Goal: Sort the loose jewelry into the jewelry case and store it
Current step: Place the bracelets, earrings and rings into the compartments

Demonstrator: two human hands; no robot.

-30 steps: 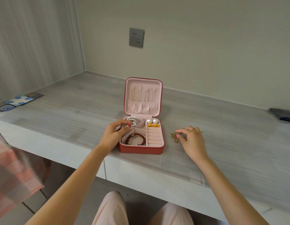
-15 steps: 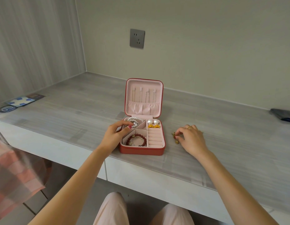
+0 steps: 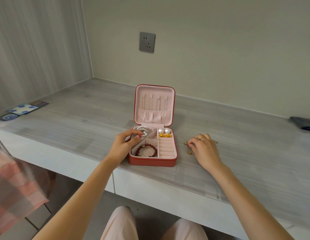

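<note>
The red jewelry case (image 3: 152,161) stands open on the grey table, its pink lid (image 3: 154,104) upright with chains hanging inside. A pearl bracelet (image 3: 144,129) lies in the back-left compartment. Two pearl earrings (image 3: 164,131) and gold pieces (image 3: 165,135) lie back right. A red bead bracelet (image 3: 147,150) lies front left. My left hand (image 3: 121,148) sits at the case's left side, its thumb and index finger pinching the pearl bracelet. My right hand (image 3: 205,150) rests on the table right of the case, fingertips curled on a small gold earring (image 3: 186,143). Another gold piece (image 3: 189,152) lies beside it.
A grey wall socket (image 3: 147,42) is behind the case. Blue-and-white cards (image 3: 23,109) lie at the table's far left. A dark object (image 3: 303,123) sits at the right edge. Pink checked cloth (image 3: 15,184) hangs low on the left, below the table front.
My right hand has drawn slightly left and closed its fingertips on the loose gold pieces. My left hand has stayed at the pearl compartment.
</note>
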